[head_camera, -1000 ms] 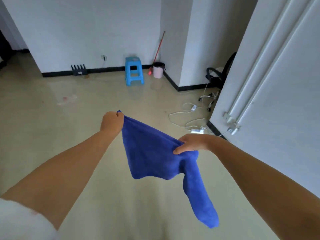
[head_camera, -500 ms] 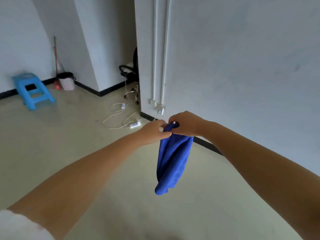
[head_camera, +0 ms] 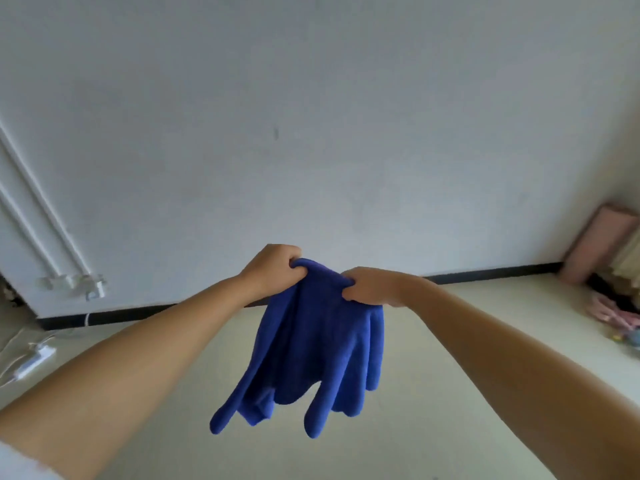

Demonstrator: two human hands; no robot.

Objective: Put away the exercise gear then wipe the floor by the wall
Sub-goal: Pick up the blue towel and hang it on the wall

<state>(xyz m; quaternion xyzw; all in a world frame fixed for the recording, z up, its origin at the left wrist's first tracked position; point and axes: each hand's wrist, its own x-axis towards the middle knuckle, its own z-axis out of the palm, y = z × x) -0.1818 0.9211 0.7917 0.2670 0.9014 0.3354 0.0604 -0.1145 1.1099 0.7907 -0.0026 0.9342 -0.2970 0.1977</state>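
Left to right: white power strip on floor by wall; left hand grip closed on blue cloth; right hand grip pinching same cloth, hanging bunched above floor; pink items far right.

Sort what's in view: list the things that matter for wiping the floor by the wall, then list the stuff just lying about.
For the job:
blue cloth, held bunched in the left hand and right hand
floor along the black skirting
wall

Just lying about:
white cable and adapter
wall pipes
pink roll in the corner
pink clutter on the floor
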